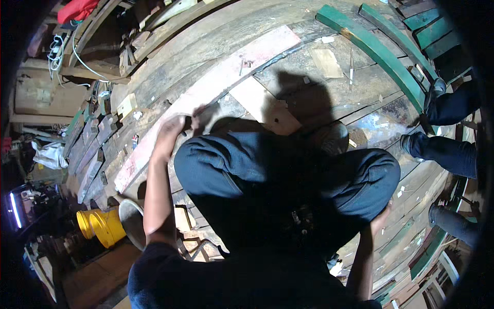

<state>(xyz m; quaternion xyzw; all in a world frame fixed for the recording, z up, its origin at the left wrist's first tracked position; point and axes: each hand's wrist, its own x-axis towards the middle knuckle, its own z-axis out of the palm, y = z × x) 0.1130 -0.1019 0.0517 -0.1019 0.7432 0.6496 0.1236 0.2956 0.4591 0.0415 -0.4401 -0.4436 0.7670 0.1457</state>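
Observation:
My left hand [174, 127] is at the near part of a long pale, pinkish plank [206, 88] that runs diagonally across the wooden floor. Its fingers are curled, and a small dark thing [188, 123] shows at their tips, too unclear to name. My right hand [382, 219] rests against the outside of my right leg, its fingers mostly hidden behind the trouser cloth. A flat piece of light wood [265, 105] with a dark hole lies in front of my legs, partly in shadow. Small metal bits [246, 65] sit on the plank's far half.
Curved green beams [373, 51] lie at the far right, near other people's legs [442, 154]. Stacked wood offcuts [95, 134] line the left side. Yellow buckets [107, 229] stand at lower left beside a round grey disc [132, 224]. A white cable [77, 51] hangs at upper left.

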